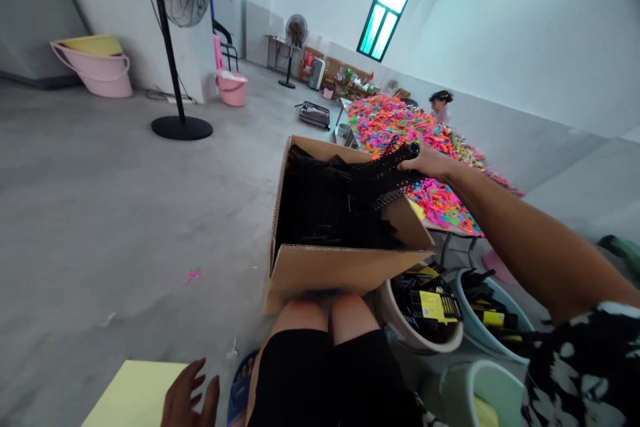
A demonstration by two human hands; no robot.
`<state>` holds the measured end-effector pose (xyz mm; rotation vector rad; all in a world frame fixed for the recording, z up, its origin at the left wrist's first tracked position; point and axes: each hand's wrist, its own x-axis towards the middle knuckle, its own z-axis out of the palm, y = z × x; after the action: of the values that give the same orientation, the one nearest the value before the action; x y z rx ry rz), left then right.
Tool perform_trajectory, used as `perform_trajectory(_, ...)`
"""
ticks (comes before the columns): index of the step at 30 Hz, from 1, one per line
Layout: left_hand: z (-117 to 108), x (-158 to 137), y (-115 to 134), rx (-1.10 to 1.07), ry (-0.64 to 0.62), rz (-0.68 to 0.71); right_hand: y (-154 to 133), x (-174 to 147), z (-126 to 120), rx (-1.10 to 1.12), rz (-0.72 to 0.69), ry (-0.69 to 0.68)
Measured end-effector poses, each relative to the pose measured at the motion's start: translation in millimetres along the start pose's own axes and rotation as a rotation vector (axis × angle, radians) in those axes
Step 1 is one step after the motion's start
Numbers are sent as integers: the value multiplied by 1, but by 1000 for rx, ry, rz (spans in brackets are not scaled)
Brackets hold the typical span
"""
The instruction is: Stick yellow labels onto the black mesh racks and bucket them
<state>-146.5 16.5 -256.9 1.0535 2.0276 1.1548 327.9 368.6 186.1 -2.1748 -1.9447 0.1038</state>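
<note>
My right hand [429, 161] is closed around black perforated plastic pieces [383, 173] at the right side of a cardboard box [345, 273]. More black plastic pieces [320, 207] lie inside the box, which stands open in front of my knees. My left hand [190, 397] is low at the left with its fingers apart and nothing in it. Beside and partly behind that hand is a pale yellow sheet or stack of paper [133, 393]; whether the fingers touch it I cannot tell.
Right of my legs stand a beige bucket [387, 313] and a blue bucket [523, 347] of black pieces with yellow labels, plus a green bucket [473, 380]. A table heaped with bright plastic pieces [400, 120] stands beyond, a person [441, 110] behind it. A fan [173, 67] stands left.
</note>
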Motion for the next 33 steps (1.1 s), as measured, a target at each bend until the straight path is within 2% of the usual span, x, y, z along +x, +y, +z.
perform_trajectory(3, -3, -3, 82, -115, -92, -18, 20, -65, -42, 272, -146, 103)
perform_trajectory(4, -5, -7, 113, -161, -162, 7, 26, -90, -52, 348, -210, 139)
perform_trajectory(6, -7, -20, 176, -299, -216, 110, 37, -145, -63, 422, -320, 178)
perform_trajectory(8, -8, -38, 232, -528, -344, 177, 46, -201, -60, 446, -398, 196)
perform_trajectory(9, -8, -48, 256, -635, -450, 167, 50, -229, -52, 456, -426, 213)
perform_trajectory(12, -9, -73, 300, -825, -788, 52, 60, -304, -7, 472, -503, 262)
perform_trajectory(13, -8, -80, 306, -862, -886, 7, 64, -327, 12, 469, -537, 277)
perform_trajectory(15, -7, -88, 304, -895, -975, -77, 73, -366, 54, 451, -653, 286)
perform_trajectory(17, -3, -94, 286, -872, -979, -122, 86, -397, 94, 417, -854, 226)
perform_trajectory(20, 5, -103, 250, -790, -973, -176, 112, -426, 144, 359, -1176, 104)
perform_trajectory(23, 17, -116, 221, -734, -983, -193, 136, -439, 179, 294, -1271, 69)
perform_trajectory(27, 28, -132, 210, -606, -973, 5, 157, -443, 194, 227, -1272, -4)
perform_trajectory(30, 28, -141, 211, -404, -918, 147, 162, -446, 184, 200, -1210, -129)
perform_trajectory(33, 25, -147, 212, -253, -845, 228, 163, -453, 169, 203, -1128, -251)
